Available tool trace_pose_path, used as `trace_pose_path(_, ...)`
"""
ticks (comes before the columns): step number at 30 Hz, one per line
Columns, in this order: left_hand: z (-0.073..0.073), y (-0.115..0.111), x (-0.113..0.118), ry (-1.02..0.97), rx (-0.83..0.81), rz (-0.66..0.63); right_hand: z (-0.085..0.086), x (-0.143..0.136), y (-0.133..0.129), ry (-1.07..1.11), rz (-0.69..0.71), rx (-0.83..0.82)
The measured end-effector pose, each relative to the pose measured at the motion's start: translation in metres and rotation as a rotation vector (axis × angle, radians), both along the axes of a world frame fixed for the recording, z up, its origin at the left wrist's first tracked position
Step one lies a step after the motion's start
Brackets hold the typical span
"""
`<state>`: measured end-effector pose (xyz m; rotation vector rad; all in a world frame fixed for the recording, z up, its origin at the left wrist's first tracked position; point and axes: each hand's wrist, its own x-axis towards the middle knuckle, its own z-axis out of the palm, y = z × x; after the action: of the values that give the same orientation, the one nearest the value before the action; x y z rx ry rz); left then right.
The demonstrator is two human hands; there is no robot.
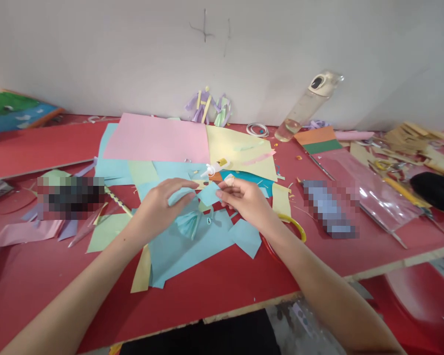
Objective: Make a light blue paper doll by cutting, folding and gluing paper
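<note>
A small light-blue paper piece is pinched at its right side between the thumb and fingers of my right hand. My left hand is at the paper's left corner, its thumb and index finger curved with a gap between them. I cannot tell whether they touch the paper. Just below lies a pleated light-blue paper skirt shape, beside a small curled strip. Both rest on a larger blue sheet. A white glue bottle lies on its side beyond my hands.
Pink card and yellow card lie behind. Two paper figures lean against the wall. A water bottle stands tilted-looking at the back right. Yellow-handled scissors sit partly under my right forearm. A pink plastic pouch lies right.
</note>
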<state>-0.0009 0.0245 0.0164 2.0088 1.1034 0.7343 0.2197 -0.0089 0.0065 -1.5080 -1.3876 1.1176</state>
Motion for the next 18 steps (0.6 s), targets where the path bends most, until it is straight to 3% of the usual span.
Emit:
trace_pose_path(9, -0.005, 0.016, 0.009, 0.175, -0.063, -0.22, -0.011, -0.005, -0.008, -0.035, 0.074, -0.033)
trace_pose_path(18, -0.003, 0.009, 0.007, -0.028, -0.134, -0.142, -0.013, -0.008, -0.012, -0.103, 0.033, 0.082)
